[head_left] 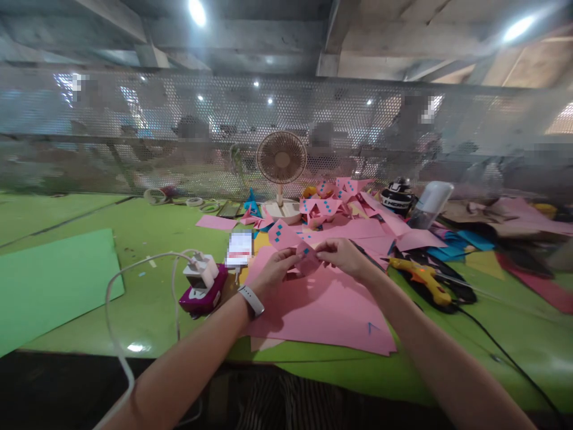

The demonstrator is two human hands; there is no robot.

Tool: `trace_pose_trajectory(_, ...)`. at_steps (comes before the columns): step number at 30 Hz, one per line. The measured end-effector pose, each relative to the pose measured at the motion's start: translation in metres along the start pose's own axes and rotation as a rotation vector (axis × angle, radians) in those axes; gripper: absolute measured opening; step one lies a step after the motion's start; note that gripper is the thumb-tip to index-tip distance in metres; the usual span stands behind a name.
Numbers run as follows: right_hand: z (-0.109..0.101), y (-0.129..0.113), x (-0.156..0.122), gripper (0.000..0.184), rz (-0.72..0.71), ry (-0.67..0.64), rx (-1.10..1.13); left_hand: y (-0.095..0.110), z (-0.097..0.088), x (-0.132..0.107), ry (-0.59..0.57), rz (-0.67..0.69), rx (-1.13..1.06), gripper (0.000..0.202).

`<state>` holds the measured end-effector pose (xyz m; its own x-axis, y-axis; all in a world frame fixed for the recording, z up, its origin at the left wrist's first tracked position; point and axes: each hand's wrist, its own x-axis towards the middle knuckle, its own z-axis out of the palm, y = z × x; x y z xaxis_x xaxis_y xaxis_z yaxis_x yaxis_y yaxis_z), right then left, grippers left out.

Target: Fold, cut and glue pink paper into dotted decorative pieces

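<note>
Between my two hands is a folded pink paper piece (307, 260) with blue diamond marks, held above a stack of pink paper sheets (331, 316). My left hand (282, 266), with a pale band on its wrist, pinches the left side of the piece. On the other side my right hand (338, 254) grips its right edge between thumb and fingers. Another pink flap with blue diamonds (282, 235) rises just behind my left fingers; whether it joins the held piece I cannot tell. More pink folded shapes (320, 208) with diamonds are heaped beyond my hands.
A small fan (282, 158) stands at the back. To the left are a purple power strip (206, 298) with chargers and cables, and a phone (240, 248). On the right lie a yellow glue gun (423, 278), a bottle (432, 203) and paper scraps. Green card (58, 280) lies far left.
</note>
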<state>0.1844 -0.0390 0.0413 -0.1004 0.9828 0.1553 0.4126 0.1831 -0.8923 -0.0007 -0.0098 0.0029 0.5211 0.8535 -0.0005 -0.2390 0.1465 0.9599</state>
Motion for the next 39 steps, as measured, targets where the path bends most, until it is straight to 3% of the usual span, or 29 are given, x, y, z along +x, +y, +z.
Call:
trace_pose_trajectory(3,0.000,0.004,0.003,0.014,-0.019,0.018,0.036,-0.001,-0.001,-0.001,-0.055,-0.027,-0.031,0.030)
trace_pose_trajectory(15,0.005,0.012,0.007,0.018,-0.147,0.065,0.041,-0.001,0.005,0.001,-0.016,-0.046,-0.224,0.023)
trace_pose_trajectory(21,-0.010,0.024,0.017,0.017,-0.155,0.208,0.014,0.000,-0.002,0.005,0.108,-0.008,-0.147,0.024)
trace_pose_trajectory(29,-0.014,0.034,0.022,0.017,-0.168,0.218,0.004,0.004,-0.004,0.007,0.224,0.023,-0.105,0.024)
trace_pose_trajectory(39,-0.026,0.028,0.015,0.017,0.024,0.183,0.062,0.013,-0.010,0.010,0.254,0.194,-0.306,0.029)
